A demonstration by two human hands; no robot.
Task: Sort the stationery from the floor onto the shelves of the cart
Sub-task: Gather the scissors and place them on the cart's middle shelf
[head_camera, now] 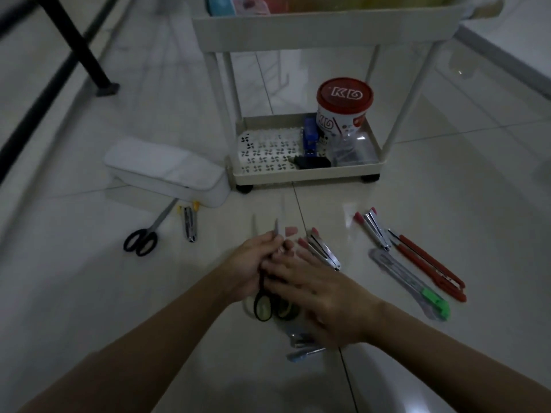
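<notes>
My left hand is closed around a pair of black-handled scissors, blades pointing toward twelve o'clock and the loops hanging at six; my right hand lies over them with the fingers spread flat, and I cannot tell if it grips anything. The blade tips stick out past my knuckles, so a careless lift could jab my right fingers, and the hanging loops could snag the blurred blue item under my wrist and drag it. At two o'clock lie two pink-tipped staplers, two red pens and a green-ended cutter; at ten o'clock a second pair of scissors and a yellow-tipped stapler lie beside a white box. The white cart stands at twelve, its bottom shelf holding a red-lidded tub. The floor is glossy pale tile, slippery for metal, and the room is dim.
</notes>
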